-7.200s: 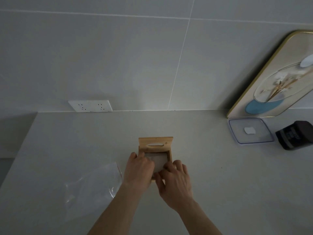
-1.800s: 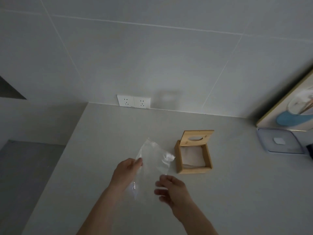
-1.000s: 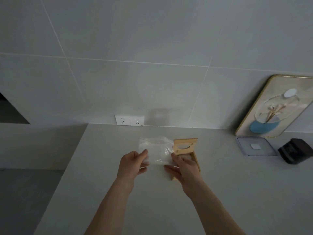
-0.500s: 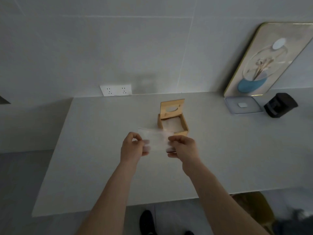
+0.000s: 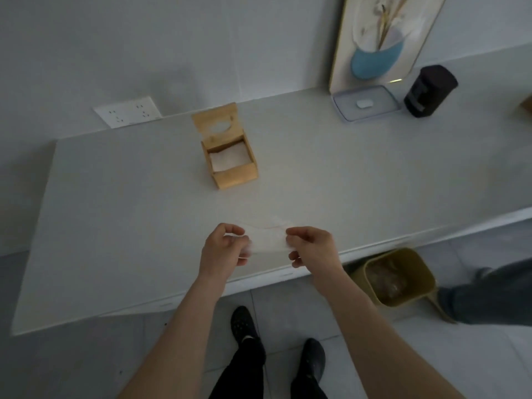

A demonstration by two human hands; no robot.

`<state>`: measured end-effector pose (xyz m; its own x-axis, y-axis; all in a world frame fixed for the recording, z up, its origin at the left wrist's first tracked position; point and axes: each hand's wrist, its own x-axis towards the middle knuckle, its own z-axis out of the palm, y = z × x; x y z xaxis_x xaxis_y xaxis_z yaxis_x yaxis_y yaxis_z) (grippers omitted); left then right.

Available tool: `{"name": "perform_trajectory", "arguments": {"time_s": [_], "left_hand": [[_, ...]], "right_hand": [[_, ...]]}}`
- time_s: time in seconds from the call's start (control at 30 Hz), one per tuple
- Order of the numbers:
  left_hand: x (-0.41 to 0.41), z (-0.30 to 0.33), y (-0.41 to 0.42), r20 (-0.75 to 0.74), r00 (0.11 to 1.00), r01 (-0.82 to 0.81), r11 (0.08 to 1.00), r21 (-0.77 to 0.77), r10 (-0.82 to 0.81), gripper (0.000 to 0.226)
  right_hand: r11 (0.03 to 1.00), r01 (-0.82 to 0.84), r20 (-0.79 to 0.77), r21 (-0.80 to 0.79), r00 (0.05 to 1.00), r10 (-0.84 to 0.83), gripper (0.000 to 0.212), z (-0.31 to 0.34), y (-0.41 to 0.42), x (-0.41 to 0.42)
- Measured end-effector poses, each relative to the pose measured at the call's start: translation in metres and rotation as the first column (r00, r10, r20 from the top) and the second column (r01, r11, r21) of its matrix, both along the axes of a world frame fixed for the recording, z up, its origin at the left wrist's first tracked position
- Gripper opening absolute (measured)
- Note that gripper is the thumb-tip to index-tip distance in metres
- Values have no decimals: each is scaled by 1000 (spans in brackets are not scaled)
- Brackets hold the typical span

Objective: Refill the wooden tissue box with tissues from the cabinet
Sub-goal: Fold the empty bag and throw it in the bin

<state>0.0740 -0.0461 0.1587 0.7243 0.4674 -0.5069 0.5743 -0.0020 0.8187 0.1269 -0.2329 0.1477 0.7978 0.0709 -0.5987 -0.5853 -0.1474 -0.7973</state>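
The wooden tissue box (image 5: 233, 175) stands on the white counter (image 5: 115, 226) with its slotted lid (image 5: 217, 120) tipped up at the back. White tissues (image 5: 228, 157) fill its inside. Nearer the counter's front edge I hold a clear plastic bag (image 5: 267, 239), folded flat, between both hands. My left hand (image 5: 223, 249) pinches its left end and my right hand (image 5: 312, 247) pinches its right end. Both hands are well in front of the box, apart from it.
A yellow-green waste bin (image 5: 398, 276) stands on the floor below the counter's right front edge. At the back right are a clear lidded container (image 5: 365, 102), a dark jar (image 5: 430, 90) and a framed picture (image 5: 383, 38). A wall socket (image 5: 128, 111) sits back left. Another person's leg (image 5: 489, 292) is at the right.
The hands picked the bag up from the counter, folded it and drew it back toward the front edge. The view has tilted down, showing floor, feet and bin.
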Motion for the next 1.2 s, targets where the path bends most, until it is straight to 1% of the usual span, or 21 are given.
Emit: {"name": "perform_trajectory", "arguments": {"time_s": [0.13, 0.27, 0.37, 0.5, 0.63, 0.8, 0.87, 0.97, 1.1, 1.2], "left_hand": [[-5, -15, -61, -21, 990, 142, 990, 9, -142, 6], [-10, -30, -117, -53, 964, 257, 965, -44, -260, 6], [-11, -44, -153, -97, 933, 340, 937, -75, -346, 8], [-3, -59, -195, -149, 887, 426, 898, -109, -438, 19], [8, -80, -232, -182, 830, 507, 849, -149, -528, 15], [18, -111, -257, -211, 788, 551, 816, -177, -578, 18], [22, -124, -263, -226, 777, 556, 809, -191, -587, 18], [29, -144, -273, -248, 764, 562, 804, -196, -595, 19], [41, -173, -292, -283, 762, 555, 813, -179, -582, 32], [53, -203, -309, -299, 717, 603, 776, -187, -629, 26]], "right_hand": [[996, 90, -36, -3, 995, -90, 18, -23, -69, -15], [987, 161, -70, -22, 984, -162, 20, -48, -136, -30], [978, 203, -86, -52, 975, -207, 19, -64, -178, -37], [962, 255, -103, -93, 959, -264, 17, -84, -224, -42], [940, 320, -136, -118, 932, -335, 16, -109, -260, -44], [866, 444, -160, -229, 861, -483, 13, -154, -296, -38], [835, 474, -154, -280, 837, -526, 15, -173, -307, -35], [818, 466, -153, -336, 830, -536, 26, -203, -319, -28], [820, 434, -165, -373, 839, -519, 34, -238, -330, -14], [819, 434, -185, -374, 831, -525, 33, -263, -337, 3]]}}
